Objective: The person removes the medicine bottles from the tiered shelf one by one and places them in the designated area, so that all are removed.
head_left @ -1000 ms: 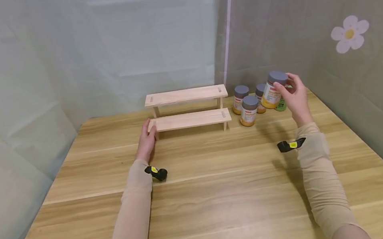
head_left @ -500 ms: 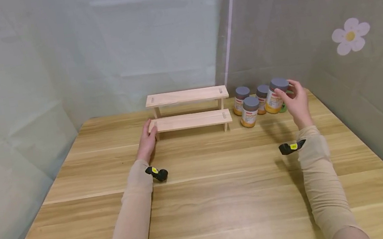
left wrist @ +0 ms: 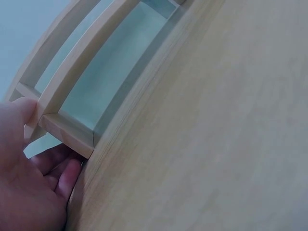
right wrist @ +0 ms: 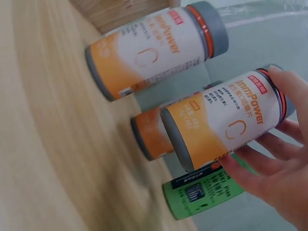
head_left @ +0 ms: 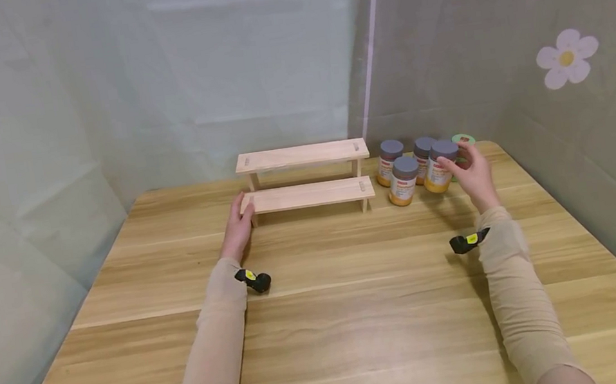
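- Since a second ago my right hand has come down from mid-air at about 2 o'clock and now holds the grey-lidded orange-and-white vitamin bottle low, at or just above the pale striped wooden table; I cannot tell if its base touches.
- My left hand has not shifted: fingers straight, thumb on top, pressed against the left end of the two-step light wooden rack at 12 o'clock.
- To do this well, I judge I should keep the bottle upright, keep the curled fingers round its side, and hold the rack steady.
- Crowding the held bottle: three matching grey-lidded orange bottles, the front one just beside it at 9 o'clock, the two rear ones behind.
- A green-labelled bottle stands behind my right hand, nearly hidden, so a backward sweep could knock it.
- Small black wrist cameras with yellow tags sit on both beige sleeves.
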`<control>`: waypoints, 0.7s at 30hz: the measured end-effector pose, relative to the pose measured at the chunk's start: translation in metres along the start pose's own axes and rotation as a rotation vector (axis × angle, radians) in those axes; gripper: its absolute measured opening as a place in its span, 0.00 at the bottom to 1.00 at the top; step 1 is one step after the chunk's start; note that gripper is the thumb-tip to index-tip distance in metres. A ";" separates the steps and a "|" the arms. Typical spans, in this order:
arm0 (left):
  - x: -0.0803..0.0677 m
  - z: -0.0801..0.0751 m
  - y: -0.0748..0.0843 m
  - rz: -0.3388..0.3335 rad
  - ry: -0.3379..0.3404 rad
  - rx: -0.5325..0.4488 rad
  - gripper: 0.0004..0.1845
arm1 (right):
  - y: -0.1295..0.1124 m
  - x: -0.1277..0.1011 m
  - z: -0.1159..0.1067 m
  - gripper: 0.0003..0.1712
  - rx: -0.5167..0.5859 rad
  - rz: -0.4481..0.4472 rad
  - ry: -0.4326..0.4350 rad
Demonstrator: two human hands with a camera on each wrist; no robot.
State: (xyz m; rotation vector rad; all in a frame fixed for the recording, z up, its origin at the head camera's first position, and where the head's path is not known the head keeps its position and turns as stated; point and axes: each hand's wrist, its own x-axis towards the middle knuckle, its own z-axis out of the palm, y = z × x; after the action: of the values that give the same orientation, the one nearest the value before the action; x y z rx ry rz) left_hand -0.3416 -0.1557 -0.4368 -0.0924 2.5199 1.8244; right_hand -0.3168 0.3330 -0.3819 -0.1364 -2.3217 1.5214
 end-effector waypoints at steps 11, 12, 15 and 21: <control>-0.001 0.001 -0.003 -0.009 -0.005 0.003 0.33 | 0.016 0.000 0.004 0.36 -0.040 -0.053 -0.087; -0.001 0.001 -0.004 -0.008 -0.004 0.006 0.33 | 0.015 -0.001 0.004 0.36 -0.036 -0.053 -0.091; 0.000 0.000 -0.004 0.000 -0.001 0.004 0.33 | 0.013 -0.001 0.004 0.36 -0.038 -0.052 -0.098; 0.000 0.000 -0.001 0.004 -0.001 0.005 0.33 | 0.018 0.001 0.002 0.38 -0.068 -0.042 -0.128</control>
State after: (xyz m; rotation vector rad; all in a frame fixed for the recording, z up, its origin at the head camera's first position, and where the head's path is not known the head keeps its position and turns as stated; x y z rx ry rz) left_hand -0.3419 -0.1557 -0.4381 -0.0866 2.5263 1.8189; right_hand -0.3206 0.3384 -0.3985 -0.0068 -2.4609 1.4709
